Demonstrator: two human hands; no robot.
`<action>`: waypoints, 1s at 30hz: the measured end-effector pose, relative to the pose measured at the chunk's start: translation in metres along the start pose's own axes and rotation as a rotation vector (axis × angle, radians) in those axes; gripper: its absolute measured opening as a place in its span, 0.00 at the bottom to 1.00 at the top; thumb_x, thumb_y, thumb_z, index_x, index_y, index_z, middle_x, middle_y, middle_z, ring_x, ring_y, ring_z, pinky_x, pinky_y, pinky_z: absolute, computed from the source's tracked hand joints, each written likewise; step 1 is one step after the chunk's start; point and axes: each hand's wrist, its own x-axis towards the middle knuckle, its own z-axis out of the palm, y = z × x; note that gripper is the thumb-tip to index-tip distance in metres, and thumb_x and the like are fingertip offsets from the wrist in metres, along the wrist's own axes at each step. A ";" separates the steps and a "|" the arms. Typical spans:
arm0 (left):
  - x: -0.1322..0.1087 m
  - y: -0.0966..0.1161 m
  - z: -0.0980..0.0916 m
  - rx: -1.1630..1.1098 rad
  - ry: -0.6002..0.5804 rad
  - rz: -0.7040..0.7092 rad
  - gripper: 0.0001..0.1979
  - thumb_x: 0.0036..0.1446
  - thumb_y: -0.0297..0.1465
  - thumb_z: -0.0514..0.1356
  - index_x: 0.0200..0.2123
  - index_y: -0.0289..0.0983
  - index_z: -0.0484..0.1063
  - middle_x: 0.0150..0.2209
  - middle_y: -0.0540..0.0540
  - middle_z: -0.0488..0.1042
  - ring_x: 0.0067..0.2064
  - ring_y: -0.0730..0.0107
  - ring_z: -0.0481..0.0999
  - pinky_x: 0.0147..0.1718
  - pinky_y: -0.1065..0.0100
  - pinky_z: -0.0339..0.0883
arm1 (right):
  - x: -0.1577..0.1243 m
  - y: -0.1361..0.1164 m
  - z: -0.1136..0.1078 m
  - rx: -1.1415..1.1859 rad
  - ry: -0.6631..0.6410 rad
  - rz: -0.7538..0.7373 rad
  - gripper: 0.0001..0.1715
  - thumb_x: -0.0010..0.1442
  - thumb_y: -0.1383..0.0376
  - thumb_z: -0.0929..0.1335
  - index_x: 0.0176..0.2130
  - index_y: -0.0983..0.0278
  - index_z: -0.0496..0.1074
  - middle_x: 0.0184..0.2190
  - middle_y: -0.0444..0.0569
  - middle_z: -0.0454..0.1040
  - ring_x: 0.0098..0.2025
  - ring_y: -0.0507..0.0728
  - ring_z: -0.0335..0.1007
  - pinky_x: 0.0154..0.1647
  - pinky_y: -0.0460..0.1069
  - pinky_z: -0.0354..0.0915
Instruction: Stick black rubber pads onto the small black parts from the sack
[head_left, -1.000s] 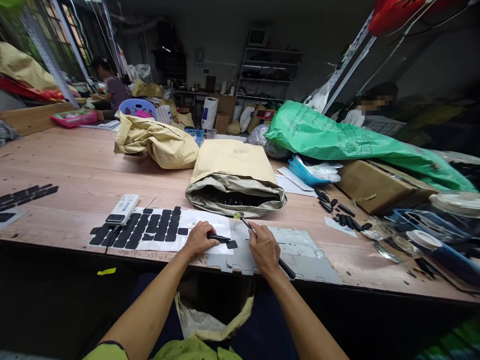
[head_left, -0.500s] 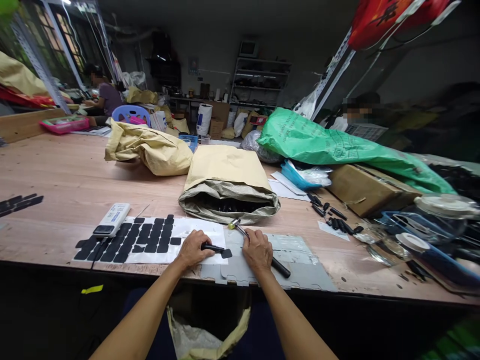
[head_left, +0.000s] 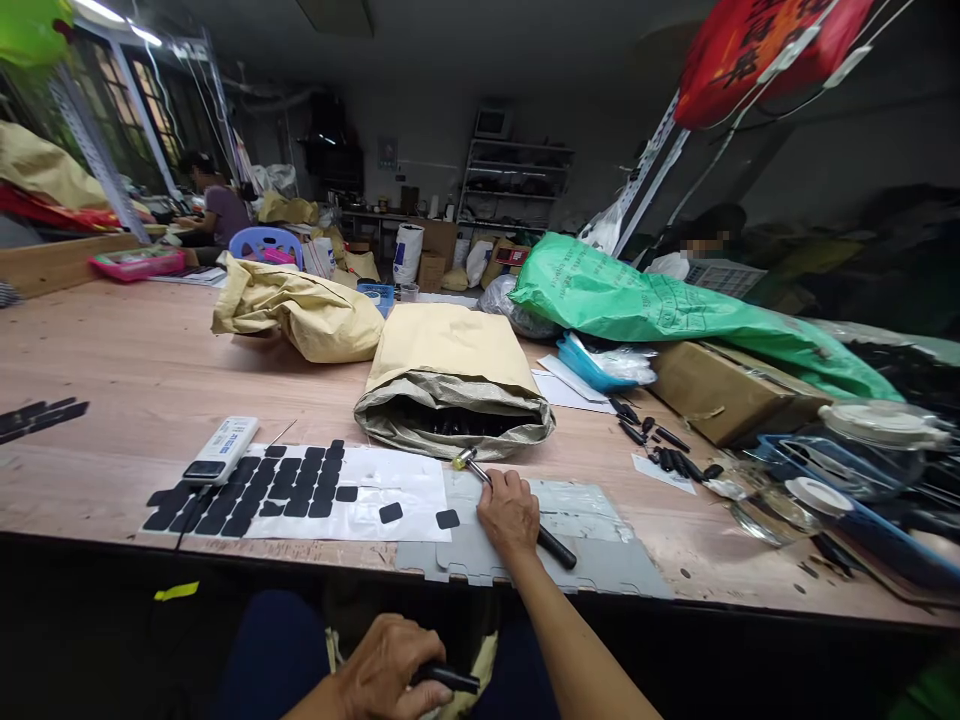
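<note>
My right hand (head_left: 508,512) rests on the table's near edge, closed round a small hammer (head_left: 480,470) with a black handle and a metal head that points toward the sack. My left hand (head_left: 390,668) is down below the table edge, over my lap, closed on a thin black stick-like part (head_left: 444,677). On the table in front lies a white backing sheet (head_left: 375,490) with several black pads stuck to it, and two loose black pads (head_left: 447,519) sit near its right end. A grey plastic sheet (head_left: 600,560) lies under my right hand.
An open tan sack (head_left: 450,400) with dark parts inside lies just beyond my hands. A white remote-like device (head_left: 223,449) sits at left. Small black parts (head_left: 667,450), a cardboard box (head_left: 727,390), a green bag (head_left: 675,300) and clear containers (head_left: 847,460) crowd the right. Two people sit further back.
My left hand has left the white sheet and dropped below the table edge with the black stick in it. A second black pad now lies on the sheet. My right hand stayed.
</note>
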 end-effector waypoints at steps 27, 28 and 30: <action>0.216 -0.024 -0.162 0.024 0.663 -0.493 0.11 0.56 0.30 0.60 0.42 0.35 0.78 0.40 0.40 0.80 0.44 0.61 0.78 0.44 0.65 0.68 | 0.000 0.001 -0.002 0.011 0.004 -0.004 0.10 0.63 0.66 0.63 0.43 0.61 0.72 0.39 0.51 0.69 0.42 0.58 0.62 0.38 0.51 0.52; 0.226 -0.031 -0.166 0.033 0.646 -0.527 0.11 0.56 0.31 0.60 0.41 0.35 0.78 0.40 0.39 0.80 0.45 0.58 0.78 0.43 0.65 0.68 | 0.000 0.001 -0.002 0.012 0.005 -0.003 0.10 0.63 0.66 0.63 0.43 0.61 0.71 0.39 0.51 0.69 0.42 0.58 0.62 0.38 0.51 0.52; 0.241 -0.040 -0.170 0.037 0.601 -0.582 0.10 0.54 0.31 0.61 0.38 0.36 0.78 0.38 0.37 0.80 0.45 0.54 0.78 0.41 0.64 0.68 | 0.001 0.001 -0.003 0.014 0.003 -0.002 0.10 0.63 0.66 0.63 0.43 0.61 0.71 0.39 0.51 0.69 0.42 0.58 0.62 0.39 0.51 0.52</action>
